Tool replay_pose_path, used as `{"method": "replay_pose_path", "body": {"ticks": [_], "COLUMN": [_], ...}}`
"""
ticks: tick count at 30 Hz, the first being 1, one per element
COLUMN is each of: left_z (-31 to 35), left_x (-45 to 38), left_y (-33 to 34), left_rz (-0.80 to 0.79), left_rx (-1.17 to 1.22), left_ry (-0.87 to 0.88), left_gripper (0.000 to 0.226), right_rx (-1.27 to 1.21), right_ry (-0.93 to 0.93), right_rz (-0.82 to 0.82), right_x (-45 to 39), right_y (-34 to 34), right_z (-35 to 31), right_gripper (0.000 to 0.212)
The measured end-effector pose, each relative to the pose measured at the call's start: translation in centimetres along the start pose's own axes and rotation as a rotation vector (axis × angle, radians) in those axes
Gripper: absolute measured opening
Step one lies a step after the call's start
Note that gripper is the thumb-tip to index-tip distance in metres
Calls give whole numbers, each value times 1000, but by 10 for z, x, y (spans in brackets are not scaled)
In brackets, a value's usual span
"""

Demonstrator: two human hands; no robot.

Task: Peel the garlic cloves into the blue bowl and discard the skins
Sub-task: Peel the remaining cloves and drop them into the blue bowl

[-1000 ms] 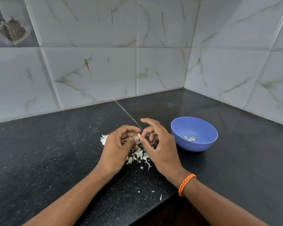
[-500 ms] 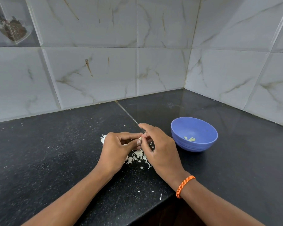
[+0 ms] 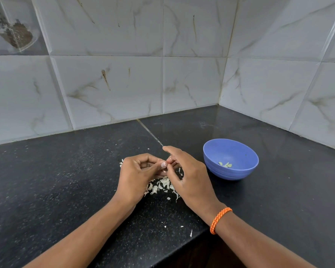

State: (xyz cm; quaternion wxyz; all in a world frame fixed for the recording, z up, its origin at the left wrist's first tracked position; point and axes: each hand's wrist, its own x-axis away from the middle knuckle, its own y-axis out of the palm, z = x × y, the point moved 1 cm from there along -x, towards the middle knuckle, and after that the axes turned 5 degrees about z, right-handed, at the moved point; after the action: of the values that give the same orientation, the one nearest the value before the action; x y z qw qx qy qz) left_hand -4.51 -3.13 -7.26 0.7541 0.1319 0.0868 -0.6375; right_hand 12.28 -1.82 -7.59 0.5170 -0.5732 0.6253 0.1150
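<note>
My left hand and my right hand meet fingertip to fingertip low over the black counter. Both pinch a small garlic clove, almost wholly hidden by the fingers. Beneath the hands lies a pile of white garlic skins. The blue bowl stands just right of my right hand, with a few peeled cloves at its bottom.
The black granite counter fills a corner of white marble-look tiled walls. Its front edge runs below my wrists, with stray skin flakes near it. An orange braided band circles my right wrist.
Both hands have dropped lower toward the skin pile and closed tighter together on the clove. The bowl has not moved.
</note>
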Motion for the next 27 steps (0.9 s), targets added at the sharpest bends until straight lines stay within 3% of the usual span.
{"method": "replay_pose_path", "body": {"ticks": [11,19,23,27], "left_z": [2,3,-1,-4], "left_x": [-1,0,-1,-3], "left_y": [-2,-1,-2,0], "left_rz": [-32,-54,-59,-85], "left_rx": [-6,-61,-21,-69], "left_ry": [4,39,-26,-40], "left_gripper": [11,8,10,13], "right_rx": [-182,-143,-110,-51], "right_ry": [146,149,143,138], "right_rz": [55,57,47,37], "right_x": [-7,-6,-3,-1], "right_y": [-5,-3,0,-1], "right_z": [-5,-4,-1,3], "right_gripper": [39,35,29,36]}}
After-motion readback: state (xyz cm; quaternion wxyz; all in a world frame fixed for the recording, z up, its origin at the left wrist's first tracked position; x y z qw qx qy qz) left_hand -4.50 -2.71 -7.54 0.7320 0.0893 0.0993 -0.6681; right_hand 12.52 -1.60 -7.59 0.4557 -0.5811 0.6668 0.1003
